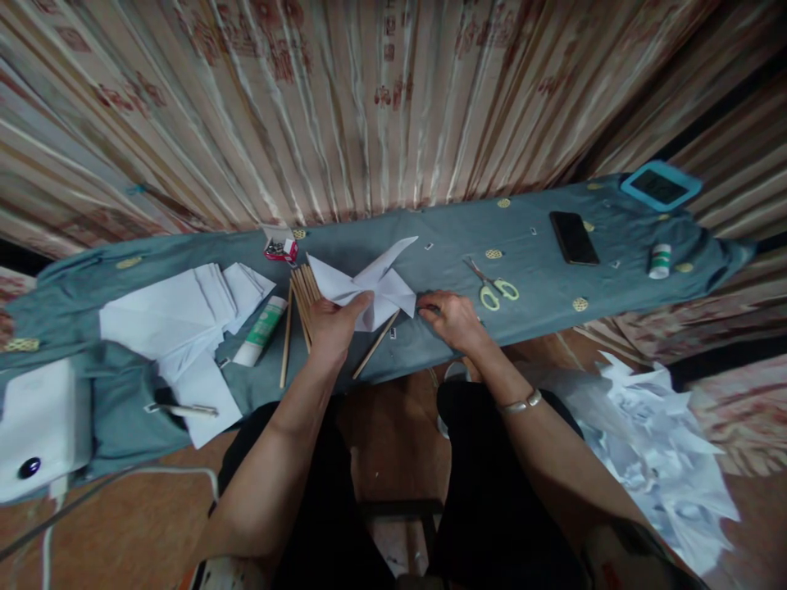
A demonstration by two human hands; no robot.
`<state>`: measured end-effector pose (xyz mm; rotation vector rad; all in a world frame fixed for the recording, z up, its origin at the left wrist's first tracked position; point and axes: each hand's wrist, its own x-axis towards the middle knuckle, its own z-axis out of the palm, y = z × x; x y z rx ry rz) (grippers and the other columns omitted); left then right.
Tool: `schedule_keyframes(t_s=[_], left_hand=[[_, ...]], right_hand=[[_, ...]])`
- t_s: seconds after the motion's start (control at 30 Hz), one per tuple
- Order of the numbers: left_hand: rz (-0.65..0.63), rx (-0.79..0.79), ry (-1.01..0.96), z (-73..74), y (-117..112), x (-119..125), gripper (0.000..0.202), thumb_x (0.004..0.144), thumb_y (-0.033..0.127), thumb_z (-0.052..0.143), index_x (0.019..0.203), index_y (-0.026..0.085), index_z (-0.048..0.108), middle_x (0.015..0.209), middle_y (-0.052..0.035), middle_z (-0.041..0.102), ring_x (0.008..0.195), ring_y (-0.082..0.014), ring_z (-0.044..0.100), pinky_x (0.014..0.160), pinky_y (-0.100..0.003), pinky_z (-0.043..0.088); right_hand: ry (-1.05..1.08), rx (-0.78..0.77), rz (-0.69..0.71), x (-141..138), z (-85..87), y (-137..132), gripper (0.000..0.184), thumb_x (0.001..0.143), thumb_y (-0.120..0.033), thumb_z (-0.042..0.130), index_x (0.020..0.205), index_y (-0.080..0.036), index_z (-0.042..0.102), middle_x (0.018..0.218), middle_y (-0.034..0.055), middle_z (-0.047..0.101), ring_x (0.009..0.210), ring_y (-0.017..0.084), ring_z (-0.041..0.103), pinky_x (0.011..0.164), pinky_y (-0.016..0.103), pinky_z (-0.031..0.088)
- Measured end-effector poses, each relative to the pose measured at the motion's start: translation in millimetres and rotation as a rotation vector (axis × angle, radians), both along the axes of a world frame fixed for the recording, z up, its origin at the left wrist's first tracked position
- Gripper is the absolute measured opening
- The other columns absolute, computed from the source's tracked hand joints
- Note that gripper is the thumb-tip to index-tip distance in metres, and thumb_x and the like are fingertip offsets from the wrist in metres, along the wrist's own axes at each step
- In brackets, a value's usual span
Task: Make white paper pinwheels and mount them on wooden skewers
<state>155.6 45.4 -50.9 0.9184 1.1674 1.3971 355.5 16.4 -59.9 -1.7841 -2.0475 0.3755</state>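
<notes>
A folded white paper pinwheel (384, 287) lies over the cloth in front of me. My left hand (337, 321) grips it from the left, thumb pressed on the paper near its centre. Just off the pinwheel's right tip, my right hand (452, 315) is closed with the fingertips pinched; whatever is between them is too small to make out. One wooden stick (376, 344) pokes out from beneath the pinwheel. Beside my left hand lies a bundle of wooden sticks (302, 295), partly covered by the hand and paper. Left of it is a green-and-white glue stick (261, 331).
A small red box of metal pins (281, 248) sits behind the sticks. White paper sheets (166, 315), a pen (184, 409) and a white device (46, 426) are leftward. Scissors (490, 293), a phone (574, 238) and a blue-framed clock (661, 187) are rightward. Paper pinwheels (657, 459) fill a bag below.
</notes>
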Motion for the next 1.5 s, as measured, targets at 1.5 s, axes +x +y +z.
schedule_keyframes(t_s=[1.5], left_hand=[[-0.139, -0.013, 0.0, 11.2, -15.3, 16.6, 0.011, 0.058, 0.021, 0.077, 0.067, 0.017, 0.073, 0.069, -0.0009, 0.074, 0.066, -0.0167, 0.067, 0.063, -0.027, 0.053]], right_hand=[[0.908, 0.107, -0.092, -44.1, 17.2, -5.6, 0.004, 0.076, -0.028, 0.073, 0.079, -0.025, 0.073, 0.125, 0.0028, 0.063, 0.131, 0.024, 0.048, 0.108, 0.044, 0.04]])
